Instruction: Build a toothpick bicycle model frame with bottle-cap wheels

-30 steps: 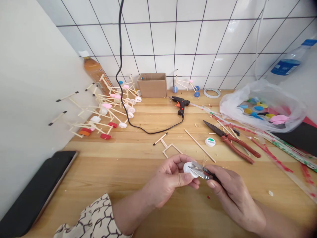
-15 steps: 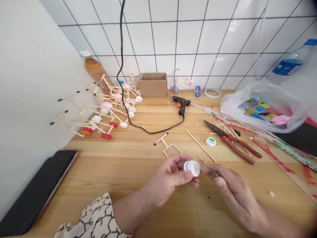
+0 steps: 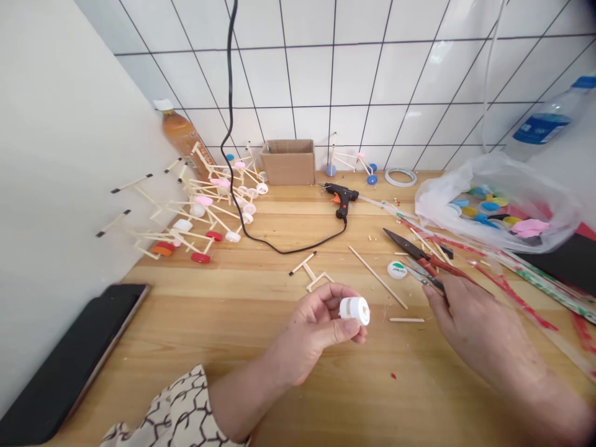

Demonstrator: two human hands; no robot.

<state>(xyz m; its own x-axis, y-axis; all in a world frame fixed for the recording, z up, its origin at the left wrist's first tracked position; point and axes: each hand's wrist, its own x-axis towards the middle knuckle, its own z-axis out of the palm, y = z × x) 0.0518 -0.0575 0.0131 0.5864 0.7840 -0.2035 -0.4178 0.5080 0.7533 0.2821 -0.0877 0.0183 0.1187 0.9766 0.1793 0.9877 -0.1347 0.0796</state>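
My left hand (image 3: 321, 335) is closed around a pair of white bottle caps (image 3: 354, 310) joined end to end, with the round face toward the right. My right hand (image 3: 484, 335) has scissors (image 3: 423, 273) in its grip, blades pointing up and left. They overlap the red-handled pliers (image 3: 410, 245) on the table. Left of the blades lies a white cap with a green mark (image 3: 397, 269). A short wooden stick (image 3: 406, 320) rests between my hands, and a longer stick (image 3: 378, 277) lies beyond it. A small stick frame (image 3: 309, 272) is just past my left hand.
Stick models with cap wheels (image 3: 200, 211) crowd the back left. A glue gun (image 3: 342, 197) and its black cord (image 3: 288, 251) lie mid-table, before a cardboard box (image 3: 288, 162). A plastic bag of caps (image 3: 447, 186) is at right, a black phone-like slab (image 3: 74, 354) at left.
My right hand has moved right with the scissors, away from the caps to the pliers. A short stick now lies on the table between my hands. My left hand has shifted slightly left.
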